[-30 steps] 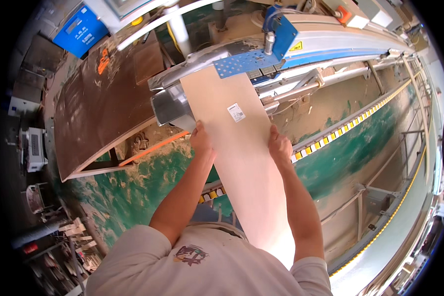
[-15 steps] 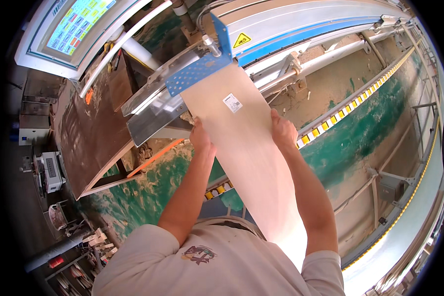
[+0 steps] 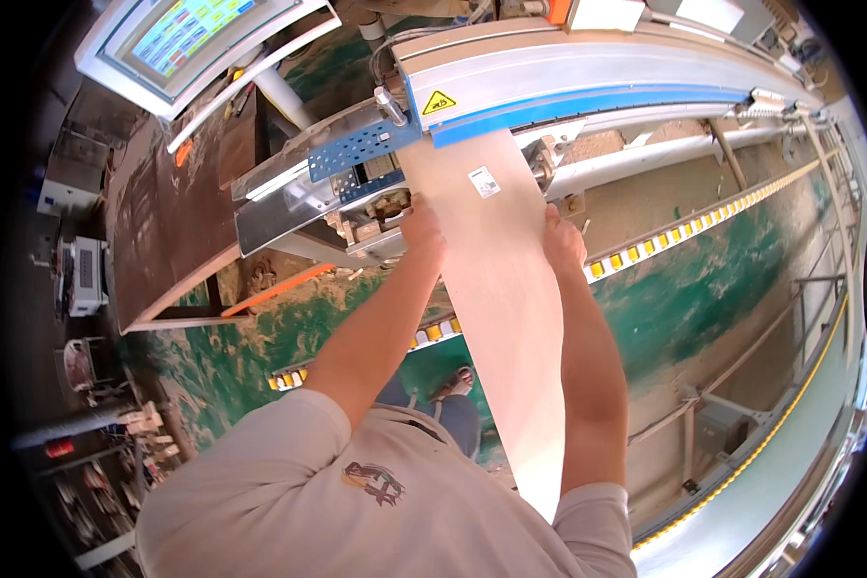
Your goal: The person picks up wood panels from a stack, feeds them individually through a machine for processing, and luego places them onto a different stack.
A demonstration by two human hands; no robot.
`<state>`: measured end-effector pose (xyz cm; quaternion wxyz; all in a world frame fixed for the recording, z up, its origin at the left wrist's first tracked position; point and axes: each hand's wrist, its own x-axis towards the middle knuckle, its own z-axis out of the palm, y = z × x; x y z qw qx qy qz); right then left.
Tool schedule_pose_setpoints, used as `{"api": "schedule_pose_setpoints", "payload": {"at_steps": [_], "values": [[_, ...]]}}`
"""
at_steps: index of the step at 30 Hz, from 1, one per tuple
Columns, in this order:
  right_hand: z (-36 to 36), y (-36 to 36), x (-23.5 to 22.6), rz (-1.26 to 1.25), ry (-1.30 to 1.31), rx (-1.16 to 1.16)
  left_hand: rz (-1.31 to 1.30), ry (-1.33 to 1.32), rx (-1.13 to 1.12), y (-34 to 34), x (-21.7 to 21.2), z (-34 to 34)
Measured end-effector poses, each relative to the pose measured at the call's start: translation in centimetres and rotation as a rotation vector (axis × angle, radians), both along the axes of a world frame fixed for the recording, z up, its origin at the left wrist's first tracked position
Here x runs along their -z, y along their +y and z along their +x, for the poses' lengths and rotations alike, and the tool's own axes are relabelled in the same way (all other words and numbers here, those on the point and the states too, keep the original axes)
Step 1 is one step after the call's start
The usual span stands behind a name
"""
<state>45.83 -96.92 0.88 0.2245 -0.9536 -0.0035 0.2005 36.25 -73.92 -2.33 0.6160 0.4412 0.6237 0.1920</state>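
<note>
Now, board: a long, pale wooden board (image 3: 506, 289) runs from near the person's chest up to the machine, smooth and light tan, with a small white label (image 3: 485, 182) near its far end.
Board position: its far end sits under the blue-and-grey machine housing (image 3: 588, 82); the rest stretches back over the green floor (image 3: 732, 279) between the two forearms.
Left hand: the left hand (image 3: 421, 226) presses against the board's left edge, fingers curled on it, just beside the perforated blue metal plate (image 3: 361, 149).
Right hand: the right hand (image 3: 564, 241) grips the board's right edge, thumb on top, slightly nearer the person than the left.
Machine: a yellow warning triangle (image 3: 438, 101) sits on the housing just above the board's far end.
Surroundings: a screen with coloured tiles (image 3: 188, 34) hangs at upper left; a yellow-dotted roller rail (image 3: 684, 231) runs across to the right; a dark brown table (image 3: 159, 222) lies to the left.
</note>
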Motion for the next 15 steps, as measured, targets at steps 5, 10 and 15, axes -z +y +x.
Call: {"api": "schedule_pose_setpoints", "payload": {"at_steps": [5, 10, 15], "values": [[1.2, -3.8, -2.3, 0.054, -0.287, 0.088, -0.014, -0.08, 0.012, -1.6, 2.0, 5.2], [-12.4, -20.9, -1.5, 0.111, -0.694, 0.362, -0.106, -0.105, 0.015, -6.5, -0.5, 9.0], [-50.9, -33.2, -6.0, -0.271, -0.441, 1.139, 0.855, 0.003, 1.125, -5.3, 5.0, 12.4]]}}
